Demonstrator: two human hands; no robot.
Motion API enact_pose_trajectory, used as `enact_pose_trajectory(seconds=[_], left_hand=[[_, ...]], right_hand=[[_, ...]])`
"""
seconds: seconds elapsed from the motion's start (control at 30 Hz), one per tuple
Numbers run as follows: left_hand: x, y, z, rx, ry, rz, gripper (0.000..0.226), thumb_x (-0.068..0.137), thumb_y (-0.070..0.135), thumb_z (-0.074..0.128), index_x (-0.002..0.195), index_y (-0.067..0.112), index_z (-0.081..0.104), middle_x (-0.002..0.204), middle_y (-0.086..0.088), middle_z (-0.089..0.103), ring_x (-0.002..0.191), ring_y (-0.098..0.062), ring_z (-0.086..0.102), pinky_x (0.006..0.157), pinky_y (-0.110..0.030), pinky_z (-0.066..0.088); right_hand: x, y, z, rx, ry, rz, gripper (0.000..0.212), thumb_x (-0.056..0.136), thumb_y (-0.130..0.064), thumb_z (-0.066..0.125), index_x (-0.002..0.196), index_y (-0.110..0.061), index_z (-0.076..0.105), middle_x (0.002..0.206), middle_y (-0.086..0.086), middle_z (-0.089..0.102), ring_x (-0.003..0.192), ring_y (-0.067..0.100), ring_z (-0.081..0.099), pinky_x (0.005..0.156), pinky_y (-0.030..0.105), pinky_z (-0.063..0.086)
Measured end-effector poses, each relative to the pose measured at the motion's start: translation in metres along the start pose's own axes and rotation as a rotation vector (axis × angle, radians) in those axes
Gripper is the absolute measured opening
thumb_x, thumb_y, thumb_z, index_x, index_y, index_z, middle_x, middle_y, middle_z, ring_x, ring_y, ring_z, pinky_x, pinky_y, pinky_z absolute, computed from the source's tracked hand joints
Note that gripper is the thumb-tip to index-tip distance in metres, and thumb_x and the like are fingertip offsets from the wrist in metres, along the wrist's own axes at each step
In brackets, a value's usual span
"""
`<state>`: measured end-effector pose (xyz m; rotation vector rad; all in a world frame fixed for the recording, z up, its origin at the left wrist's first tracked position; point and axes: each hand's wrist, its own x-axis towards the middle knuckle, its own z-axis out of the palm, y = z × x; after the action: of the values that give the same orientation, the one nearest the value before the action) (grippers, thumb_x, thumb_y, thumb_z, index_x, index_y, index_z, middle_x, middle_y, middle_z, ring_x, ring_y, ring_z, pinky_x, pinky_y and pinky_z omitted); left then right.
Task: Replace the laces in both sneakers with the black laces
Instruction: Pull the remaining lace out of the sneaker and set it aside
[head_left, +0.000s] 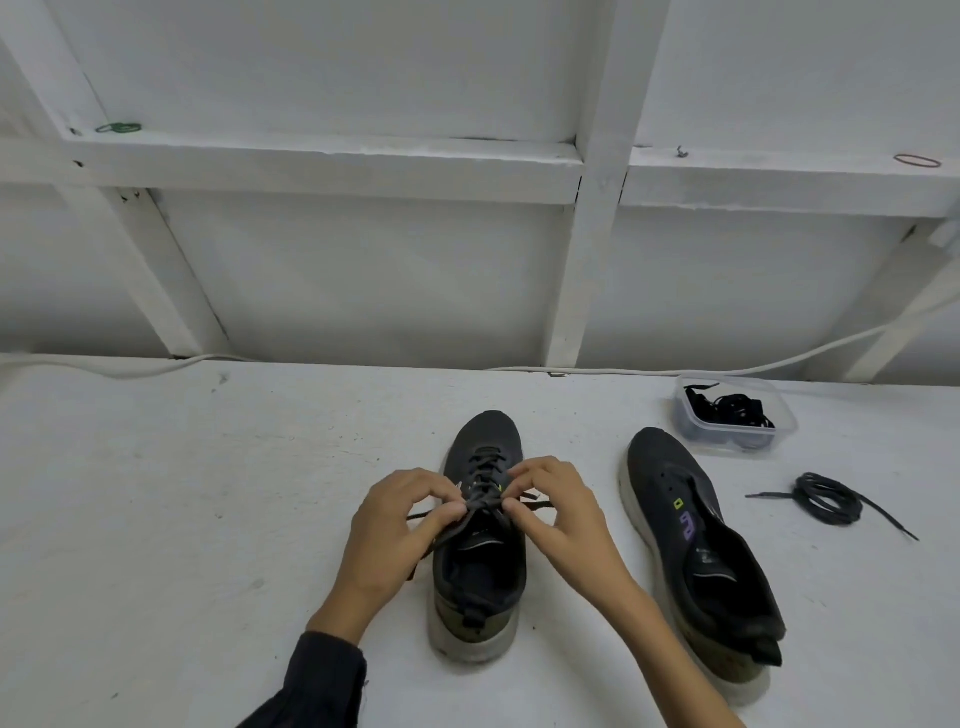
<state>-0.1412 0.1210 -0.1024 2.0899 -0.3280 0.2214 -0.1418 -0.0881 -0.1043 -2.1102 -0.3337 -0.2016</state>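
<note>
A dark sneaker (480, 587) stands in front of me, toe pointing away, with a dark lace (485, 475) threaded through its eyelets. My left hand (395, 530) and my right hand (556, 512) each pinch that lace at its knot above the tongue. A second dark sneaker (696, 551) lies to the right with no lace in its eyelets. A coiled dark lace (826, 499) lies loose on the table further right. A clear plastic tub (735, 415) at the back right holds black laces.
The white table (208, 493) ends at a white framed wall (363, 260). A white cable (675, 370) runs along the table's far edge. Rubber bands lie on the wall ledge, one green (118, 128) and one reddish (917, 161).
</note>
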Motion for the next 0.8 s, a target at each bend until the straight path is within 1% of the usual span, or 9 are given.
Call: enact_pose_trajectory(seconds=[0.1, 0.2, 0.27, 0.37, 0.47, 0.57, 0.63, 0.73, 0.8], left_hand=[[0.001, -0.002, -0.007, 0.004, 0.028, -0.025, 0.017, 0.083, 0.049, 0.057, 0.082, 0.034, 0.065, 0.095, 0.017, 0.068, 0.1, -0.011, 0.062, 0.086, -0.035, 0.05], [0.001, -0.005, -0.014, -0.034, 0.02, -0.042, 0.019, 0.081, 0.051, 0.059, 0.081, 0.033, 0.066, 0.095, 0.016, 0.069, 0.1, -0.012, 0.062, 0.086, -0.032, 0.049], [0.003, -0.003, -0.011, -0.067, -0.059, -0.076, 0.018, 0.081, 0.048, 0.065, 0.081, 0.03, 0.068, 0.093, 0.014, 0.069, 0.099, -0.011, 0.063, 0.087, -0.028, 0.047], [0.002, 0.0, -0.001, -0.126, -0.118, -0.127, 0.004, 0.087, 0.026, 0.071, 0.084, 0.024, 0.069, 0.09, 0.011, 0.07, 0.096, -0.007, 0.064, 0.089, -0.025, 0.048], [-0.001, -0.001, -0.001, -0.147, -0.136, -0.151, 0.003, 0.09, 0.022, 0.067, 0.088, 0.022, 0.069, 0.092, 0.011, 0.071, 0.1, -0.004, 0.064, 0.091, -0.023, 0.048], [-0.003, 0.002, -0.002, -0.169, -0.127, -0.171, 0.004, 0.091, 0.021, 0.066, 0.088, 0.021, 0.068, 0.093, 0.011, 0.071, 0.099, -0.003, 0.065, 0.073, -0.013, 0.048], [-0.002, 0.004, -0.001, -0.166, -0.121, -0.181, 0.005, 0.091, 0.019, 0.065, 0.088, 0.02, 0.068, 0.091, 0.01, 0.072, 0.096, -0.003, 0.065, 0.069, -0.011, 0.047], [-0.001, 0.004, -0.003, -0.16, -0.129, -0.189, 0.007, 0.092, 0.015, 0.064, 0.088, 0.018, 0.069, 0.088, 0.011, 0.072, 0.089, -0.003, 0.066, 0.071, -0.011, 0.048], [-0.001, 0.004, -0.006, -0.142, -0.124, -0.18, 0.008, 0.092, 0.013, 0.063, 0.088, 0.017, 0.069, 0.091, 0.01, 0.073, 0.091, -0.004, 0.067, 0.079, -0.012, 0.049]], right_hand=[[0.006, 0.001, -0.015, -0.064, 0.053, 0.021, 0.005, 0.086, -0.034, 0.057, 0.082, -0.033, 0.06, 0.106, -0.023, 0.059, 0.108, 0.003, 0.051, 0.089, 0.021, 0.041], [0.012, 0.002, -0.034, -0.081, 0.078, 0.029, 0.009, 0.089, -0.024, 0.065, 0.082, -0.031, 0.063, 0.106, -0.021, 0.06, 0.107, 0.005, 0.053, 0.089, 0.024, 0.041], [0.015, -0.002, -0.035, -0.092, -0.014, -0.008, 0.006, 0.087, -0.026, 0.068, 0.084, -0.03, 0.067, 0.098, -0.02, 0.063, 0.099, 0.007, 0.057, 0.086, 0.029, 0.046], [0.016, -0.008, -0.018, -0.123, -0.156, -0.007, 0.004, 0.085, -0.028, 0.071, 0.087, -0.03, 0.073, 0.09, -0.018, 0.066, 0.089, 0.004, 0.06, 0.079, 0.036, 0.051], [0.014, -0.008, -0.008, -0.113, -0.123, 0.018, 0.006, 0.086, -0.024, 0.071, 0.088, -0.029, 0.073, 0.087, -0.016, 0.067, 0.084, 0.004, 0.061, 0.075, 0.035, 0.053], [0.012, -0.008, -0.006, -0.142, -0.116, 0.022, 0.005, 0.087, -0.025, 0.068, 0.087, -0.03, 0.068, 0.086, -0.017, 0.064, 0.082, 0.003, 0.058, 0.071, 0.029, 0.051], [0.011, -0.01, -0.006, -0.202, -0.145, 0.017, 0.004, 0.089, -0.027, 0.064, 0.088, -0.031, 0.063, 0.088, -0.016, 0.061, 0.084, 0.003, 0.055, 0.07, 0.021, 0.045], [0.012, -0.014, -0.007, -0.282, -0.164, -0.007, 0.002, 0.091, -0.029, 0.06, 0.09, -0.03, 0.06, 0.09, -0.015, 0.06, 0.086, 0.004, 0.052, 0.069, 0.017, 0.04], [0.012, -0.016, -0.008, -0.312, -0.17, -0.024, 0.002, 0.092, -0.029, 0.059, 0.091, -0.03, 0.06, 0.09, -0.015, 0.06, 0.085, 0.004, 0.051, 0.069, 0.017, 0.039]])
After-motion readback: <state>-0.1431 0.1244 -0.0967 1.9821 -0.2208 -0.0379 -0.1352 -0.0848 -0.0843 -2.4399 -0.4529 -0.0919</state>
